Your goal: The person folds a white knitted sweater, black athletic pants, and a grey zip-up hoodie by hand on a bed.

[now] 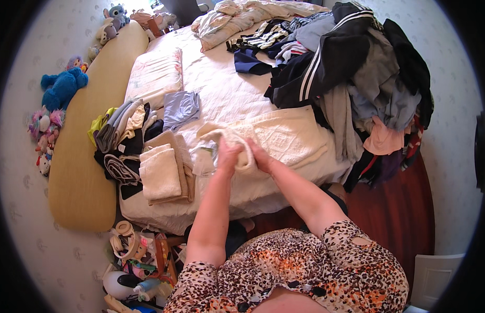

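Observation:
A cream patterned knit garment (287,137) lies spread on the bed before me. My left hand (229,155) grips one part of it, where the knit is bunched and slightly blurred. My right hand (259,155) holds the raised fabric a little to the right, its fingers partly hidden by the cloth. White tags (203,163) show beside my left wrist. Left of my hands, a folded cream cloth (159,172) rests on a folded beige ribbed knit (184,166). Beyond it lies a folded blue-grey garment (181,110).
A large heap of loose clothes (344,70) covers the bed's right side and hangs over its edge. Folded clothes (119,129) sit at left, near a pillow (156,74) and the tan headboard (90,137). A cluttered stand with headphones (125,242) is at lower left.

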`<state>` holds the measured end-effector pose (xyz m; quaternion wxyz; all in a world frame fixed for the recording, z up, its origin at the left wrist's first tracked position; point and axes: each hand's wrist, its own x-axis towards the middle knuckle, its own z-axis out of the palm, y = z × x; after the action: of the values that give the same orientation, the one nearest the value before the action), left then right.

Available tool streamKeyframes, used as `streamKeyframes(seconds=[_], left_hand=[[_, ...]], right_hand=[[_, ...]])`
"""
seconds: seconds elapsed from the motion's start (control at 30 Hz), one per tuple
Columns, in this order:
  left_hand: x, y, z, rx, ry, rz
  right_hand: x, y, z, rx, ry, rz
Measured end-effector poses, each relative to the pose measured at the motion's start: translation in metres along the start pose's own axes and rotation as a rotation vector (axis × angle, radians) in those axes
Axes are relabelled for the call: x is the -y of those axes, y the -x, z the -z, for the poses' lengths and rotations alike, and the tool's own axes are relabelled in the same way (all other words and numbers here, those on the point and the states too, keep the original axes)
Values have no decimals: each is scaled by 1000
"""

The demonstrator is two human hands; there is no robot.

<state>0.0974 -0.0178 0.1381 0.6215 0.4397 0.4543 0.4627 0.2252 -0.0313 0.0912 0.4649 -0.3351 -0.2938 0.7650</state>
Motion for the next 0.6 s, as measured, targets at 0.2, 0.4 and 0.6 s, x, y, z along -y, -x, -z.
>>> streamKeyframes(seconds=[0.2,0.4,0.6], left_hand=[[-11,6,-117,267,-891,-104],[14,34,-147,549,-978,-296],[34,52,-123,501,-975,-693]], right_hand=[[59,68,64,-52,-293,-15],[75,95,105,-215,-302,7],[78,71,115,-587,370,274]])
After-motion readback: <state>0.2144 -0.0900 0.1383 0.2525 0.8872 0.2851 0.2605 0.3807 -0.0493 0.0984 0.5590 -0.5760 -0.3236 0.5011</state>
